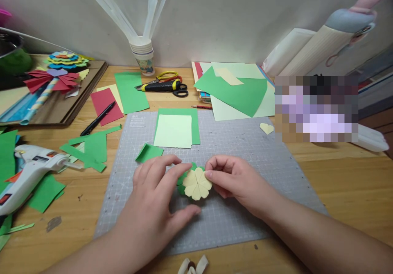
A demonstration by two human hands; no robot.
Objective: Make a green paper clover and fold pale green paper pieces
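Paper cups (144, 63) of white straws (113, 10) against a pale wall (215, 20).
In front of them a yellow-and-black cutter (159, 86) overlaps black-handled scissors (181, 93); a black pen (98, 118) lies partly across a red sheet (100, 103). To the left, a red paper flower (39, 81) with a striped stem (41, 104) rests on brown cardboard (82, 96), near a multicoloured layered paper rosette (66, 61). A white glue gun (33, 175) sits closer, beside green scraps (98, 147).

From my end, I hold the left hand (158, 194) arched, thumb spread from the fingers; the right hand (231, 176) is pinched, other fingers curled; both bare forearms (310, 233) slant inward.
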